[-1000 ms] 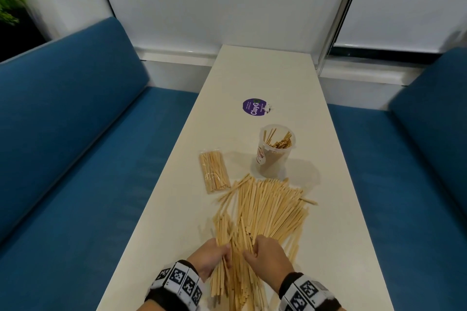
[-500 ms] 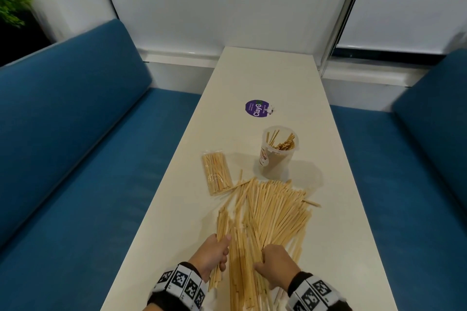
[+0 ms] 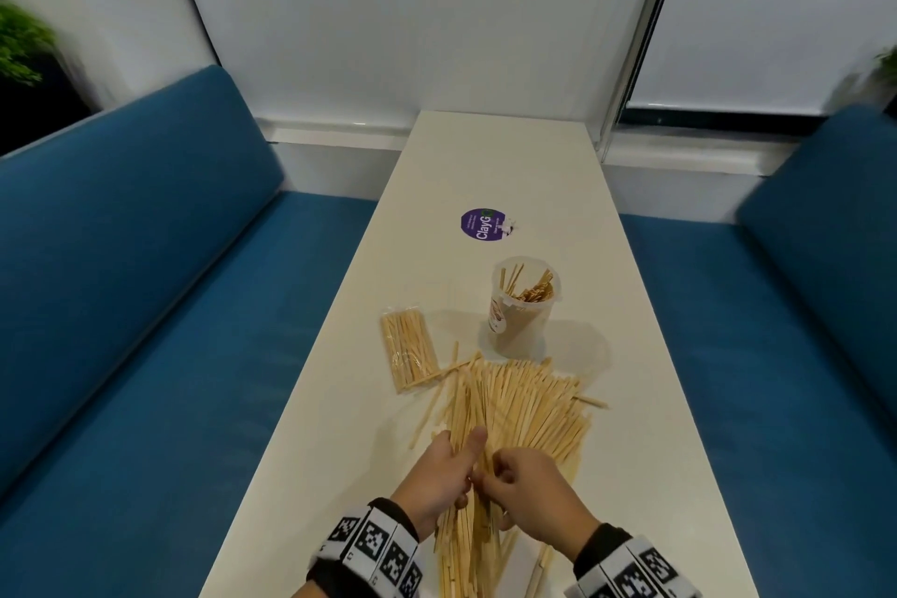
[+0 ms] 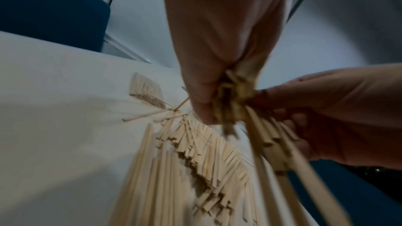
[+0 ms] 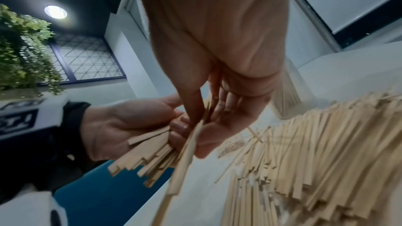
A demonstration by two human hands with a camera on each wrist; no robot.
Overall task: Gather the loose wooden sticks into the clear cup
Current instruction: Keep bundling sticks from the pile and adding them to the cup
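A big fan of loose wooden sticks (image 3: 524, 403) lies across the white table (image 3: 495, 160). Beyond it the clear cup (image 3: 526, 301) stands upright with several sticks inside. My left hand (image 3: 456, 456) grips a bundle of sticks (image 5: 147, 152) at the fan's near end, thumb on top. My right hand (image 3: 505, 476) is pressed against it, its fingers curled and pinching sticks (image 5: 191, 143) of the same bundle. In the left wrist view the held stick ends (image 4: 230, 102) show between my left hand (image 4: 217, 57) and right hand (image 4: 326, 109).
A sealed clear packet of sticks (image 3: 407, 350) lies left of the cup. A round purple sticker (image 3: 483, 222) is on the table farther back. Blue bench seats (image 3: 170, 330) run along both long table edges. A wall closes the far end.
My hands were apart at the pile's near end. They have come together and forward, closing on one bundle of sticks. The cup and the packet have not moved.
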